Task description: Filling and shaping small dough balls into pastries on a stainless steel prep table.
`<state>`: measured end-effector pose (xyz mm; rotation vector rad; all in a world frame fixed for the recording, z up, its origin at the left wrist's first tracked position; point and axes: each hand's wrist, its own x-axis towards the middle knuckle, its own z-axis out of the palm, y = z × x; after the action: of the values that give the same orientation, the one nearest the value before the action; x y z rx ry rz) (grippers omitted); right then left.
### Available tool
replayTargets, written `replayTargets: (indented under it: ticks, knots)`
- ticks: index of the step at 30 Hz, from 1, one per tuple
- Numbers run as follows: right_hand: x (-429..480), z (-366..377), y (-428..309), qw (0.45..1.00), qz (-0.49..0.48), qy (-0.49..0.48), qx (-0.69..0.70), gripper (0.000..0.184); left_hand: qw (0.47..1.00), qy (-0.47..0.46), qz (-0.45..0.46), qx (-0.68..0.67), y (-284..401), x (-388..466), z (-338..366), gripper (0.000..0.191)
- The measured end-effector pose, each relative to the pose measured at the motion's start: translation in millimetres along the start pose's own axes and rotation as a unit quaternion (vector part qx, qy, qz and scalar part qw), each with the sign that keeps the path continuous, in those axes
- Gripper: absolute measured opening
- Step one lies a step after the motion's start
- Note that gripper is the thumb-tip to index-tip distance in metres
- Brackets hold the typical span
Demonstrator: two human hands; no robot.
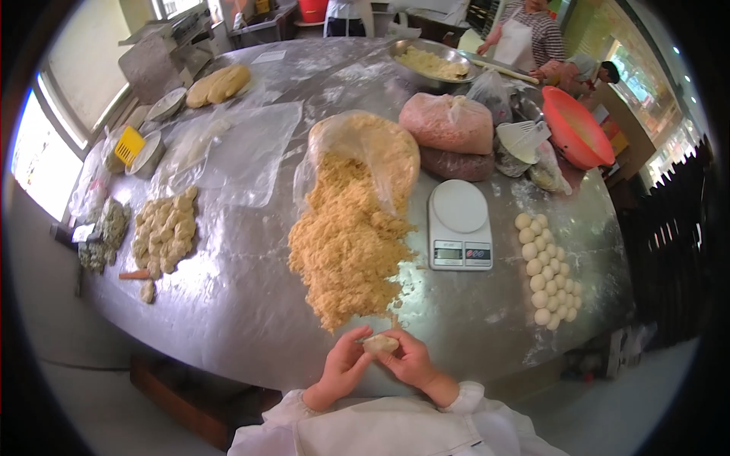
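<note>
A small piece of pale dough [380, 344] is pinched between my left hand [347, 360] and my right hand [412, 359], close to the near edge of the metal table [239, 330]. Just beyond my fingers lies a heap of crumbly yellow-brown filling [351, 251], spilling from a large clear plastic bag [393, 148]. A white digital kitchen scale [459, 225] with an unloaded round plate stands right of the heap. Several smooth round dough balls [547, 273] sit in rows at the right. Cut dough pieces [165, 228] are piled at the left beside a brown-handled tool [134, 275].
Behind lie a bag of pink filling [447, 124], a steel bowl [432, 80], a tilted red basin [577, 128] and a large dough lump [218, 85]. Plastic sheeting [245, 154] covers the left middle. A co-worker [527, 37] holds a long rod at the far right.
</note>
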<state>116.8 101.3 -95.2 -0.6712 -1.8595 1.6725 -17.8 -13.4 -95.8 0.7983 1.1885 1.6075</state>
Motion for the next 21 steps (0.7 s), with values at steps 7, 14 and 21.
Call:
replayTargets:
  ticks: [7,14,21]
  knots:
    - [-3,2,6,0.998,0.030,-0.006,0.053,0.034,0.996,-0.057,-0.030,0.057,-5,-5,-5,0.080]
    - [7,-2,-15,1.000,-0.008,-0.026,0.010,0.032,0.998,-0.065,0.004,0.013,-1,-5,-6,0.073]
    - [3,-7,-15,0.997,-0.031,-0.025,-0.069,0.041,0.999,0.034,-0.026,0.007,-11,1,-8,0.030]
